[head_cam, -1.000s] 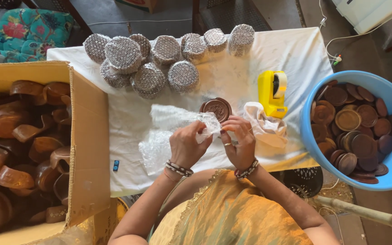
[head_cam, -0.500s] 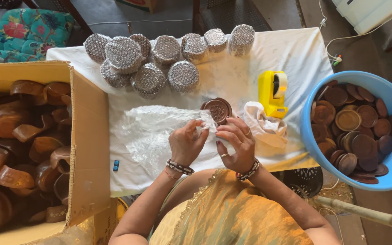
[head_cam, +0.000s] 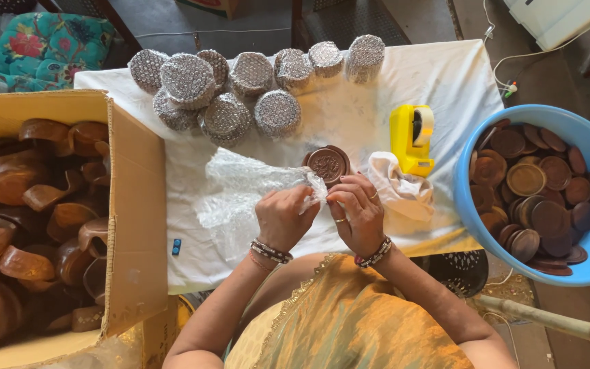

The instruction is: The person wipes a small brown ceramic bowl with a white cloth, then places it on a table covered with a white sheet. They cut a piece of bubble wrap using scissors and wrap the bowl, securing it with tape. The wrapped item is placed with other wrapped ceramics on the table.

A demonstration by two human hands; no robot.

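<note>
Near the middle of the frame, your left hand [head_cam: 285,217] and right hand [head_cam: 358,213] meet over the white-covered table [head_cam: 445,89]. Your left hand is curled shut, pinching the edge of a sheet of bubble wrap [head_cam: 240,188] that spreads out to the left. Your right hand has its fingers bent narrow, fingertips touching the same edge of the wrap, just below a round brown lid [head_cam: 327,163]. Right of the lid stands a yellow tape dispenser [head_cam: 411,137]. Wrapped bundles [head_cam: 227,116] sit along the upper part of the frame, a cardboard box [head_cam: 134,205] of brown pots at left, and a blue tub [head_cam: 476,225] of lids at right.
</note>
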